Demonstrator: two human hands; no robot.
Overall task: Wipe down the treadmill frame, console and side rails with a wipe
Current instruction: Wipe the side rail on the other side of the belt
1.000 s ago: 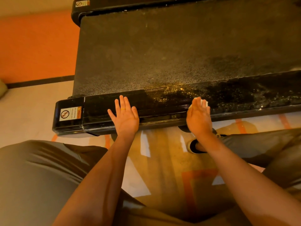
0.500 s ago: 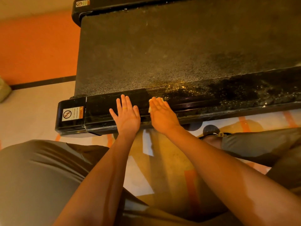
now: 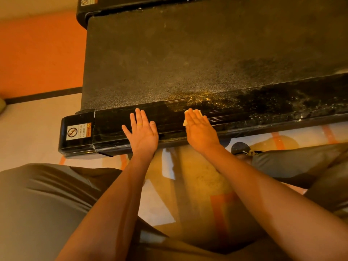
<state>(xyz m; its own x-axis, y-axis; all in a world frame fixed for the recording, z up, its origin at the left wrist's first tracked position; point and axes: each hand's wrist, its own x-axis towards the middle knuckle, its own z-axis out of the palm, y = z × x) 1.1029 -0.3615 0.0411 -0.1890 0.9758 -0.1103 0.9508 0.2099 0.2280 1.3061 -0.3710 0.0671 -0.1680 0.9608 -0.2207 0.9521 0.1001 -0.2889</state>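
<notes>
A black treadmill lies across the view, its near side rail (image 3: 263, 113) glossy and speckled with dust toward the right. My left hand (image 3: 142, 131) rests flat on the rail, fingers straight and spread. My right hand (image 3: 199, 129) presses a small white wipe (image 3: 188, 117) flat against the rail; only the wipe's edges show past the fingers. The dusty running belt (image 3: 188, 53) lies beyond both hands.
A warning sticker (image 3: 79, 131) marks the rail's left end cap. The far rail (image 3: 131, 2) runs along the top. Orange and pale patterned floor (image 3: 37, 53) lies to the left and below. My grey-trousered knees (image 3: 37, 204) and a dark shoe (image 3: 240, 147) are close to the rail.
My right hand with the wipe slid left along the rail toward my left hand, then back a little to the right. My left hand stayed put.
</notes>
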